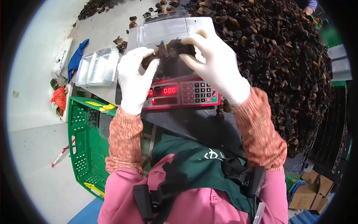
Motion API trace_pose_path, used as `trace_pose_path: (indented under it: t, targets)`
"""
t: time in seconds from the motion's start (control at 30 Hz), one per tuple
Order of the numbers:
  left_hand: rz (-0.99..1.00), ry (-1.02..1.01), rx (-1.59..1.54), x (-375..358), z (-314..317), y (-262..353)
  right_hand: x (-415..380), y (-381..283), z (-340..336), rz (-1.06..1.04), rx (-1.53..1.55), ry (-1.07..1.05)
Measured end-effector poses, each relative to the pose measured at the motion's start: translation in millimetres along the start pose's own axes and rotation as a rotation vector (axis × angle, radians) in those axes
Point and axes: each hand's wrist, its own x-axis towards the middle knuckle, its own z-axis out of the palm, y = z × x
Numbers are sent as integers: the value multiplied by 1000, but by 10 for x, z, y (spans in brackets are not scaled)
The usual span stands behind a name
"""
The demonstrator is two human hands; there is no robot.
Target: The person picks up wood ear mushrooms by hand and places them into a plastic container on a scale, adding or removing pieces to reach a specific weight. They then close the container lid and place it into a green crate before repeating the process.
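Dark wood ear mushrooms are bunched between my two white-gloved hands, over the red electronic scale. My left hand curls its fingers and thumb around the left side of the bunch. On the other side, my right hand grips the mushrooms between thumb and fingers. A clear plastic box with its lid raised lies behind the bunch; how far the mushrooms sit inside it is partly hidden by my hands. Red zeros show on the scale's display.
A big heap of wood ear mushrooms covers the right side of the table. Stacked clear trays and a blue cloth lie left. Below them stands a green crate. Cardboard boxes sit lower right. Another person's hand appears at the far right.
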Motion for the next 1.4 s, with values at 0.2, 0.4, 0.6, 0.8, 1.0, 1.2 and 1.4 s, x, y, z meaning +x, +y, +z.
trace_pose_path:
  t: [0.2,0.4,0.6,0.8,1.0,1.2,1.4]
  targets:
    - [-221,22,-123,-46,-136,-275,197,302,130,128,239,-158]
    - [-494,82,-291,-271,-462,-442,111,609,-165,587,520,-7]
    - [-677,20,-328,-627,-553,-514,76,723,-188,679,582,-37]
    - [-676,44,-345,-685,-602,-499,234,658,-81,599,537,-70]
    - [-608,-42,-401,-600,-442,-321,764,123,330,39,273,-239]
    - [-613,-32,-429,-733,-358,-319,846,196,668,-467,-291,-482]
    - [-624,-7,-424,-804,-404,-335,889,130,613,-415,-311,-469]
